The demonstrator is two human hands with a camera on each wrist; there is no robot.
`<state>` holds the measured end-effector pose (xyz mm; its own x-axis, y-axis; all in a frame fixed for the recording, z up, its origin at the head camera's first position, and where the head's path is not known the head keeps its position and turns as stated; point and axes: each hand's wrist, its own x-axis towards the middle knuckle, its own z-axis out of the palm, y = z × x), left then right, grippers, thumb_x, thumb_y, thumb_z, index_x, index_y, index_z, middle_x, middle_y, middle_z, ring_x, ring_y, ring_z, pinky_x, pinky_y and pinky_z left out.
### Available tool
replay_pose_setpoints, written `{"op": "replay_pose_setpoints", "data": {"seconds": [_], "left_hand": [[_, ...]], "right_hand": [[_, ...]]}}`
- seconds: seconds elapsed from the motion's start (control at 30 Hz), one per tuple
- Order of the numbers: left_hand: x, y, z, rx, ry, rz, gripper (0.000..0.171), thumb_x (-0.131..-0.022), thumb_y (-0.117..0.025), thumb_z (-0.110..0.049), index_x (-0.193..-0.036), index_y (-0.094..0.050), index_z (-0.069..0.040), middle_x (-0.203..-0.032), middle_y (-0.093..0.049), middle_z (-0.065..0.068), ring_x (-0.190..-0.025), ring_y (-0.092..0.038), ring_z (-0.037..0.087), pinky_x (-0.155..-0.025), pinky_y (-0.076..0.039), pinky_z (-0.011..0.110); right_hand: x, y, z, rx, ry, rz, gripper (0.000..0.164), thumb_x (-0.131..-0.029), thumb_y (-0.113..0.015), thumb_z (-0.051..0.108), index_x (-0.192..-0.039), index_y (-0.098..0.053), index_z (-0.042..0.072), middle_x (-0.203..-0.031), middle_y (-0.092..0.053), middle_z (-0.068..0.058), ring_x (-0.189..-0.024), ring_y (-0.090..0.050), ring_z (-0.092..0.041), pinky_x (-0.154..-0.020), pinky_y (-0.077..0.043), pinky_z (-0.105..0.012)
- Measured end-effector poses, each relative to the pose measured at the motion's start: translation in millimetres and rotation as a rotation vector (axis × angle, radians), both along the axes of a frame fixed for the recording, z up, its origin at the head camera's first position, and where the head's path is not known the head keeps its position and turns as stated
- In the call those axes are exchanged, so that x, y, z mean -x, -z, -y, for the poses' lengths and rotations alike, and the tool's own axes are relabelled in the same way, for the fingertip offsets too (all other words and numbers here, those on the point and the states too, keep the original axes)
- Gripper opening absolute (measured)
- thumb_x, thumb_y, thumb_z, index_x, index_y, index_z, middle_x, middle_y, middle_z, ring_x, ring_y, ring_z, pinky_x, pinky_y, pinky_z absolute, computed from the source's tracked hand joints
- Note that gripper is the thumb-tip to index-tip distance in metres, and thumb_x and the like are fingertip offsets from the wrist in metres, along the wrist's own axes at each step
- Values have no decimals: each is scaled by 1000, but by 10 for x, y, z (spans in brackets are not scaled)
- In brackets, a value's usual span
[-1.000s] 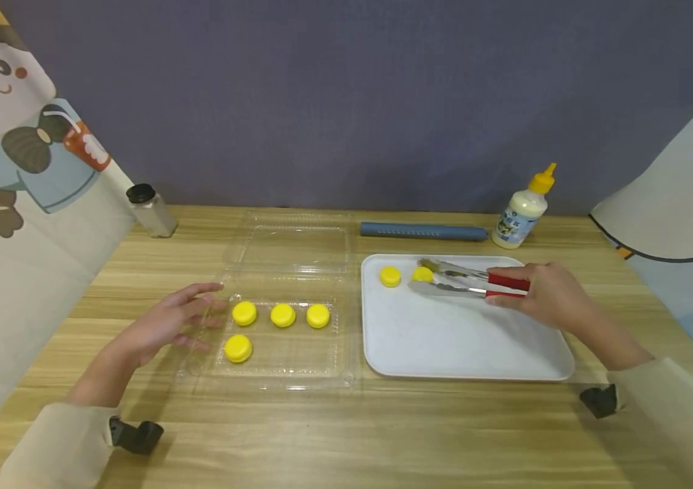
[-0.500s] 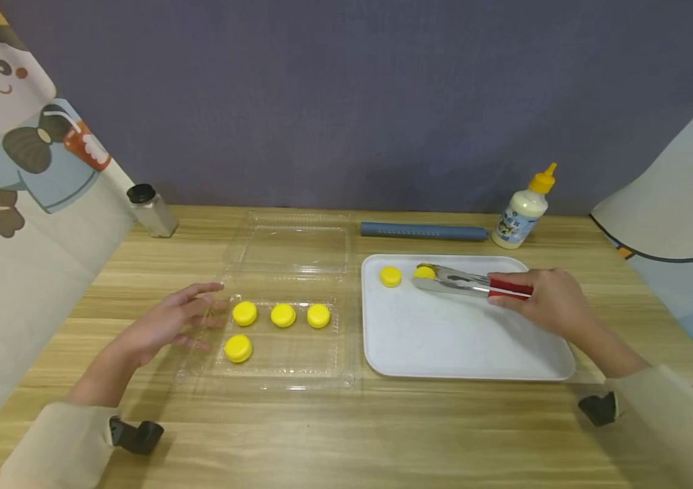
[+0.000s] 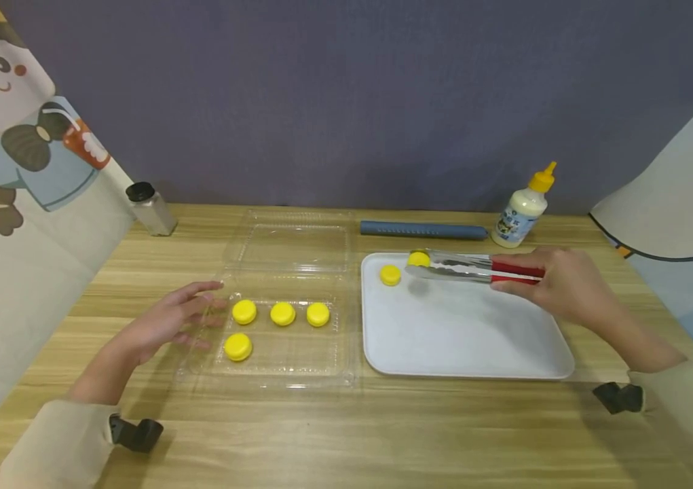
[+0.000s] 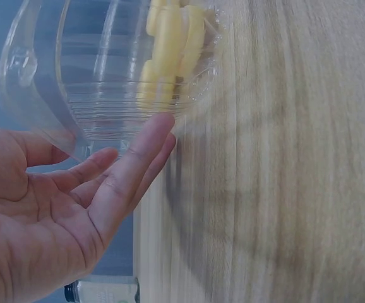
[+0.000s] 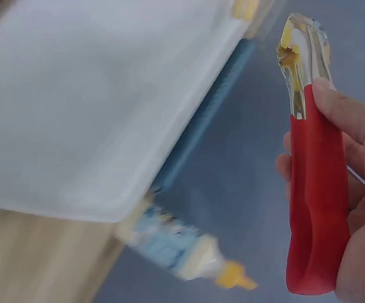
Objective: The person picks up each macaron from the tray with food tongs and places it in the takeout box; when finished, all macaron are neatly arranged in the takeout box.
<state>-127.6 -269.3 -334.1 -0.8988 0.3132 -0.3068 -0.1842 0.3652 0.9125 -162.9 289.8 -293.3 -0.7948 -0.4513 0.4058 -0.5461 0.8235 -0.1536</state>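
Note:
My right hand grips red-handled metal tongs, whose tips pinch a yellow macaron. A shadow beneath shows this macaron raised over the white tray. Another macaron lies at the tray's far left corner. To the left, a clear plastic clamshell box lies unfolded, with several yellow macarons in its near half: three in a row and one in front at left. My left hand is at the box's left side, fingers loosely spread; in the left wrist view its fingertips meet the ribbed wall.
Behind the tray lies a long blue-grey box. A squeeze bottle with a yellow nozzle stands at the back right. A black-lidded jar is at the back left. The box's raised clear lid reaches toward the back wall.
The tongs have closed on the macaron and lifted it off the tray, shifting slightly up and back. My left hand has stayed in place.

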Motion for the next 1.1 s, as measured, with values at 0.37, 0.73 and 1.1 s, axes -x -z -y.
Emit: {"op": "replay_pose_setpoints", "data": {"seconds": [0.37,0.73,1.1], "left_hand": [[-2,-3,-1,4,1,2,59,-112,-34,-25,-159,-13,4,-155,-28,37,-134,-45,53,-84,-61,48],[-14,-3,-16,8,-7,-2,58,-113,-33,-24,-159,-14,5,-155,-29,37,-133,-46,53,-84,-61,47],[-18,1,-10,7,-7,-7,58,-113,-32,-24,-158,-13,6,-154,-30,37,-133,-46,53,-82,-62,46]], "right_hand": [[-173,-321,638,23,-238,23,42,-72,-93,22,-111,-81,14,-93,-78,-2,-55,-43,1,-43,-35,-20],[-280,-136,1389,0,-305,157,37,-77,-91,27,-110,-81,13,-87,-77,2,-61,-52,-4,-51,-39,-24],[-362,48,1844,-103,-344,189,36,-80,-89,27,-112,-80,13,-81,-76,3,-55,-45,-3,-46,-35,-21]]}}
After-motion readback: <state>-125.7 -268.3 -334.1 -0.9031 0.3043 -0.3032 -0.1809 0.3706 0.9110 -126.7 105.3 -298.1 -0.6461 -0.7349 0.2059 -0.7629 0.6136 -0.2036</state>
